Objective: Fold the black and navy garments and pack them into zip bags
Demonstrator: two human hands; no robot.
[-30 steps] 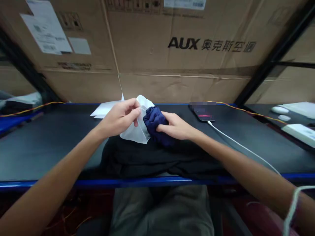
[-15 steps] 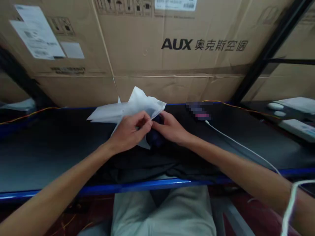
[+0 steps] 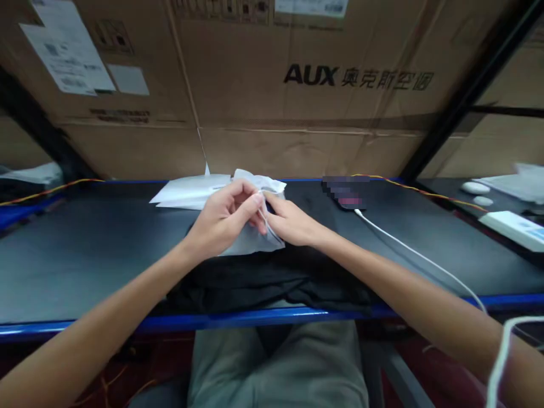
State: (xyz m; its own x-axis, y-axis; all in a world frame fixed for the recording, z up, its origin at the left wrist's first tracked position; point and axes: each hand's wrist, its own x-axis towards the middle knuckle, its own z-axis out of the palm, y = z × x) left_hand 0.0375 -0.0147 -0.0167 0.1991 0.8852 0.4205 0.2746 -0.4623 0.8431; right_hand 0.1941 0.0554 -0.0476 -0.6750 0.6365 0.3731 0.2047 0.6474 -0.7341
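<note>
A white, thin plastic bag [image 3: 249, 245] is held upright between my hands above the middle of the table. My left hand [image 3: 221, 221] pinches the bag's edge between thumb and fingers. At the bag's mouth, my right hand [image 3: 293, 221] grips the other side, its thumb on the rim and its other fingers mostly hidden. Whatever the bag contains is out of sight. Black cloth [image 3: 255, 286] lies rumpled below both hands, along the table's front edge. More flat white bags [image 3: 182, 191] rest behind my left hand.
A phone [image 3: 346, 195] lies at the back right, with a white cable [image 3: 408, 248] running toward the front right edge. Large cardboard boxes [image 3: 255, 150] stand behind the table [image 3: 106, 249]. A white oblong device [image 3: 516, 229] and small white objects sit at far right.
The dark bundle under my right hand no longer shows. The bag's raised upper part has come down, and its body now spreads below my fingers.
</note>
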